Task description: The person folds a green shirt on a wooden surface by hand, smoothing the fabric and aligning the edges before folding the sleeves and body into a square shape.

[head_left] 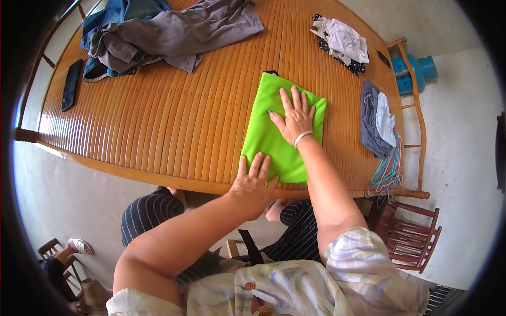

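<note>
A bright green folded cloth garment (269,124) lies flat in a rough rectangle near the front edge of the slatted wooden bed (158,116). A small dark bit shows at its far edge. My left hand (254,184) rests on its near left corner with the fingers apart. Farther up, my right hand (297,117) lies spread and flat on the right part of the cloth, a pale bangle round the wrist. Neither hand grips anything.
Crumpled grey trousers (179,34) and blue denim (100,23) lie far left, near a dark phone-like slab (71,85). Folded white and dotted clothes (345,42), a grey-and-white pile (375,118) and hangers (387,171) lie right. A wooden chair (414,237) stands beyond.
</note>
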Demonstrator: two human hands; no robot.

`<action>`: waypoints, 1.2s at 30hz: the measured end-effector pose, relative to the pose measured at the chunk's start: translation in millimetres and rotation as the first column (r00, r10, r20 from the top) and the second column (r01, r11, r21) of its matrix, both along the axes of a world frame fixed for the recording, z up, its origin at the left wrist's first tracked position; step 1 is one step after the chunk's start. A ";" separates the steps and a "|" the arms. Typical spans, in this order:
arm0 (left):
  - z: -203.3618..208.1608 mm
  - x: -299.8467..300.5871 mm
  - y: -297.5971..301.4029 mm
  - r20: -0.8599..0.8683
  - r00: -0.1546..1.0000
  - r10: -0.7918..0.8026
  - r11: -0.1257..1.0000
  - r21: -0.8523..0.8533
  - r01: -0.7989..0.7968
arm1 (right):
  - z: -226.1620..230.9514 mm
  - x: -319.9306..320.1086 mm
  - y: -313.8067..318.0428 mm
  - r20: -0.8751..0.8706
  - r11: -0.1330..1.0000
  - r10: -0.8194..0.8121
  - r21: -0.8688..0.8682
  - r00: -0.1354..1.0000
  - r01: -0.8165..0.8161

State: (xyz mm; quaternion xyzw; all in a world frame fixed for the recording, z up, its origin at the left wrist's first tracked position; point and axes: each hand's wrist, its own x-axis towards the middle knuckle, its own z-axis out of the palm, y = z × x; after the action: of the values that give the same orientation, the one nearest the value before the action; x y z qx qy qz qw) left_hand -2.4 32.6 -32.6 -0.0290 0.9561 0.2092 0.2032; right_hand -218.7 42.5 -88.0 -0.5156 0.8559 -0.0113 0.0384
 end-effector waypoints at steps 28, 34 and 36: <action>18.5 0.9 -7.6 0.214 0.964 0.155 0.987 -0.076 -0.142 | 27.9 64.8 89.8 0.147 0.970 -0.109 0.233 0.983 0.073; 24.5 -8.8 -11.5 0.265 0.964 0.029 0.988 0.139 -0.068 | 49.0 20.8 94.7 0.371 0.971 0.132 0.137 0.919 -0.195; 19.7 -9.8 -6.2 0.213 0.976 0.044 0.984 0.161 -0.079 | 49.4 9.5 91.5 0.388 0.971 0.140 0.126 0.911 -0.203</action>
State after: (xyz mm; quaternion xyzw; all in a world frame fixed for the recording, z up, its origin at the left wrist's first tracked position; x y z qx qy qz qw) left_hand -12.3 26.4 -12.9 -0.0632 0.9070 0.2914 0.2975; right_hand -209.1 134.0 -38.6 -0.5724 0.7818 -0.0362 0.2446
